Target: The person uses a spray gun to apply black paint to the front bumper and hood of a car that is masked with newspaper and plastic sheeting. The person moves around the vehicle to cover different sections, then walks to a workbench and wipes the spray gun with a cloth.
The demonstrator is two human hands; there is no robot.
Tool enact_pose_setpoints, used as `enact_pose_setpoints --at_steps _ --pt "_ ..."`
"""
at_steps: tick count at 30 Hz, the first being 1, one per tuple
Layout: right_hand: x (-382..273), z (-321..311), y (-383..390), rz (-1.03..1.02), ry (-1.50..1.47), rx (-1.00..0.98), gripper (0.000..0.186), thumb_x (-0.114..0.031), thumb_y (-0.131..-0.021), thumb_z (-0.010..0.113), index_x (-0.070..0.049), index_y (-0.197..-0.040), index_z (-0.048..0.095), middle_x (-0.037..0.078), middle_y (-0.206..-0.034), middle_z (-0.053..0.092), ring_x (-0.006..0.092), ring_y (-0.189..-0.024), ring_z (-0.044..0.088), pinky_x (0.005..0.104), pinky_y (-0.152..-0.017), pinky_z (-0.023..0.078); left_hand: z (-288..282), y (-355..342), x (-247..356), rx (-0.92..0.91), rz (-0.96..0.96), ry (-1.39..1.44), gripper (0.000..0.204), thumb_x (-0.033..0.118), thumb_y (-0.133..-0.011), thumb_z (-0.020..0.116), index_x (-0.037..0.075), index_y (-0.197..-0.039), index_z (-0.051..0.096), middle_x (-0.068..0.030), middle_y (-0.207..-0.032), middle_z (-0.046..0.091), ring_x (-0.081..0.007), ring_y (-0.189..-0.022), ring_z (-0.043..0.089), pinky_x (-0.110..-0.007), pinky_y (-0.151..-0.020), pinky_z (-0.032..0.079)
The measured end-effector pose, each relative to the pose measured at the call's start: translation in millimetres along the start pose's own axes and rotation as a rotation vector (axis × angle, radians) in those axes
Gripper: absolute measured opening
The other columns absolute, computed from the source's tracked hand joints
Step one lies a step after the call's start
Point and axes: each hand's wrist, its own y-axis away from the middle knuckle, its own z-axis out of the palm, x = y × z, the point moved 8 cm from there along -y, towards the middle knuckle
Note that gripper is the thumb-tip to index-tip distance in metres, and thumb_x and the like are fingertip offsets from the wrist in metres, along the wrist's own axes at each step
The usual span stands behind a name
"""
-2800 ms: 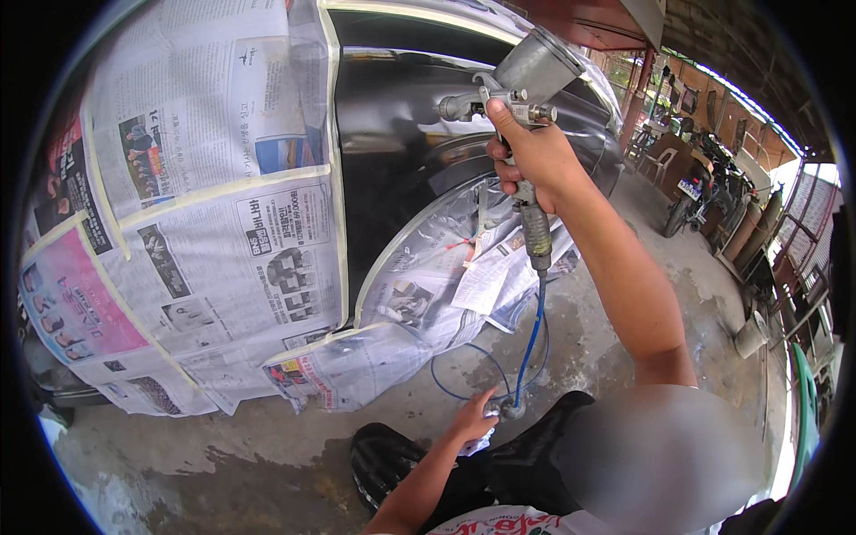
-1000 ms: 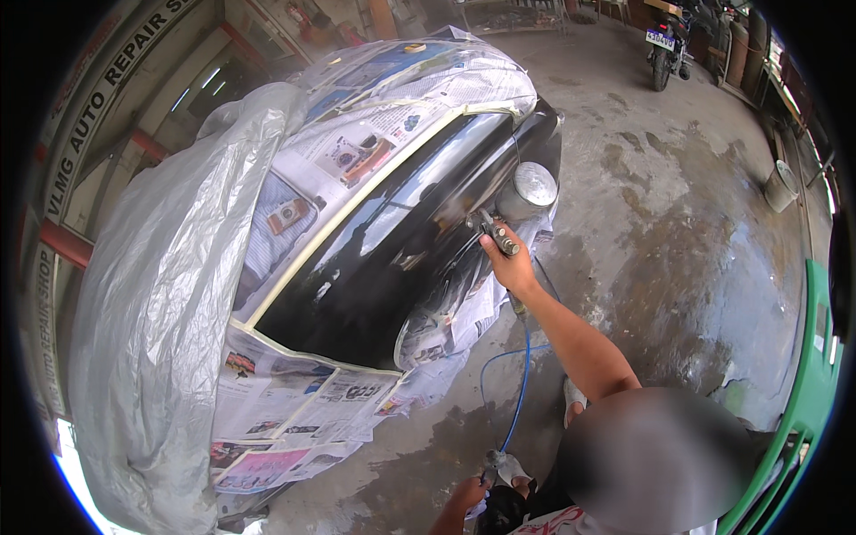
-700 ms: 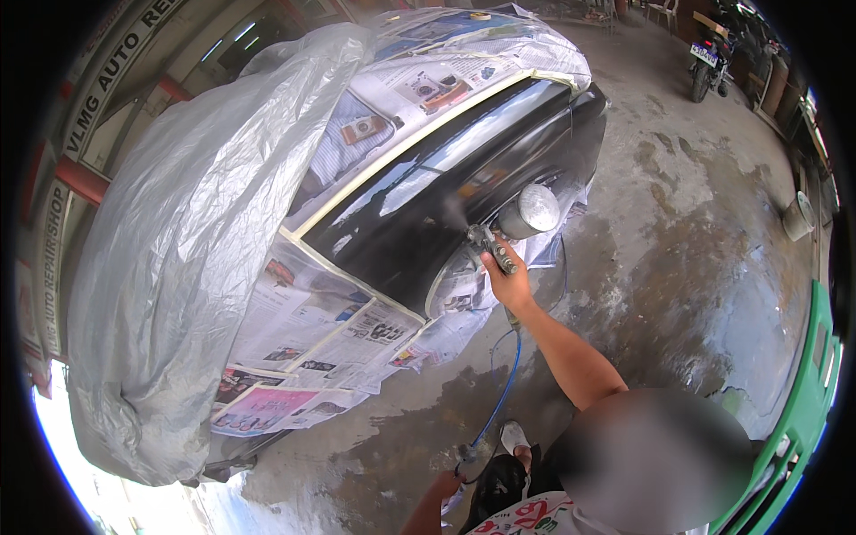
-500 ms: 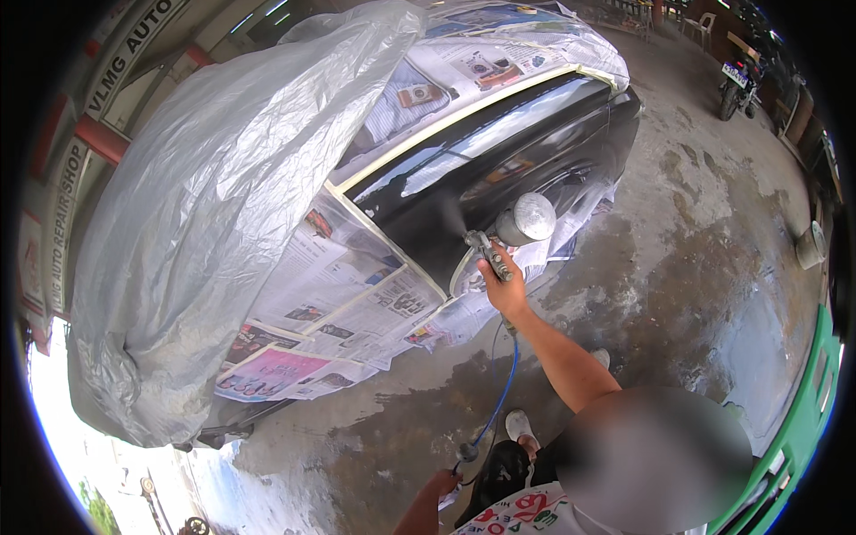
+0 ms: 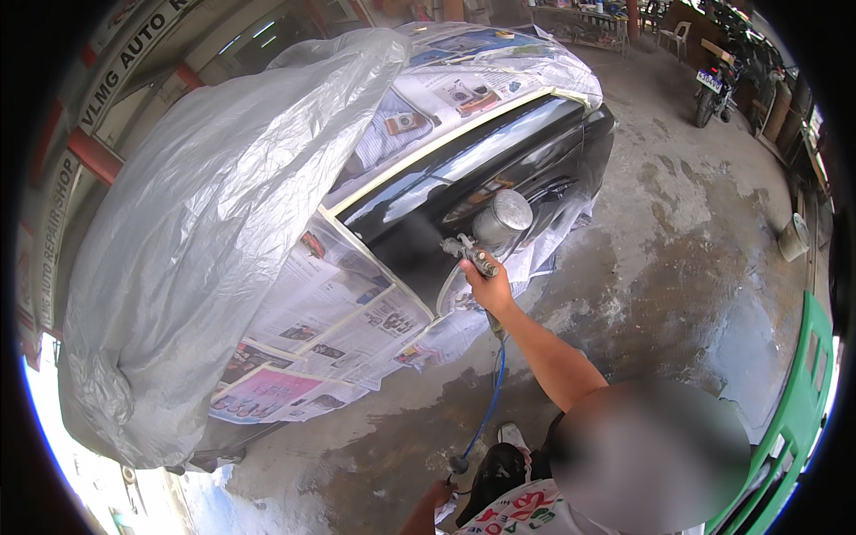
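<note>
Nearest the camera, the left hand sat low by the person's body, closed around the blue hose just under its metal coupling. Judging by the slack curve above it, the hand kept the line gathered and off the wet concrete floor so it would not drag against fresh paint.

Farther out, the right hand was stretched forward at arm's length, clamped on the grip of the spray gun, whose metal cup rode on top. The nozzle faced the bare black panel of the car; a faint haze hung in front of it. The gun stood close to the panel but clear of it.

Around that panel, newspaper edged with pale tape, and beyond it a grey plastic sheet over the rest of the body, were evidently there to keep spray off everything else. A motorbike stood far back.

Against the frame half a second earlier, the gun and hand lay at much the same spot along the panel, while the whole view had swung slightly, showing more floor on the right.
</note>
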Motion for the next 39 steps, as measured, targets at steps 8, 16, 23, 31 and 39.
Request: enact_pose_setpoints --at_steps 8,16,23,31,39 --pt "-29 -143 -78 -0.011 0.209 0.137 0.037 -0.032 -0.097 0.076 -0.007 -0.123 0.070 0.012 -0.095 0.075 0.0181 -0.086 0.068 0.0355 -0.082 0.054 -49 -40 123 0.132 0.068 -0.137 0.050 0.052 -0.093 0.066 0.010 -0.118 0.077 -0.0222 -0.110 0.076 -0.0342 -0.105 0.072 -0.045 -0.094 0.053" --pt "-45 -294 -177 -0.028 0.259 0.285 0.039 -0.035 -0.097 0.076 -0.009 -0.125 0.070 0.014 -0.098 0.076 0.0255 -0.089 0.071 0.0378 -0.083 0.054 -59 -74 278 -0.158 0.186 -0.316 0.048 0.049 -0.096 0.065 0.007 -0.112 0.078 -0.0195 -0.112 0.076 -0.0325 -0.107 0.071 -0.044 -0.097 0.052" --pt "-41 -401 -263 -0.048 0.310 0.402 0.039 -0.038 -0.096 0.075 -0.014 -0.126 0.070 0.014 -0.098 0.076 0.0306 -0.089 0.071 0.0398 -0.085 0.054 -70 -74 406 -0.176 0.313 -0.394 0.047 0.048 -0.095 0.064 0.005 -0.110 0.078 -0.0225 -0.113 0.075 -0.0393 -0.108 0.070 -0.047 -0.097 0.052" --pt "-44 -468 -334 -0.022 0.396 0.628 0.048 -0.047 -0.098 0.069 -0.020 -0.138 0.063 0.019 -0.111 0.075 0.0419 -0.111 0.069 0.0446 -0.093 0.053 -72 -79 474 -0.181 0.398 -0.450 0.048 0.048 -0.099 0.061 0.005 -0.119 0.073 -0.0212 -0.116 0.073 -0.0379 -0.110 0.068 -0.046 -0.097 0.051" --pt "-60 -357 -285 -0.029 0.283 0.309 0.050 -0.041 -0.099 0.070 -0.014 -0.139 0.060 0.019 -0.116 0.074 0.0402 -0.117 0.068 0.0438 -0.097 0.052 -89 -80 386 -0.188 0.366 -0.462 0.048 0.047 -0.100 0.060 0.006 -0.122 0.072 -0.0197 -0.119 0.073 -0.0354 -0.113 0.068 -0.044 -0.100 0.050"
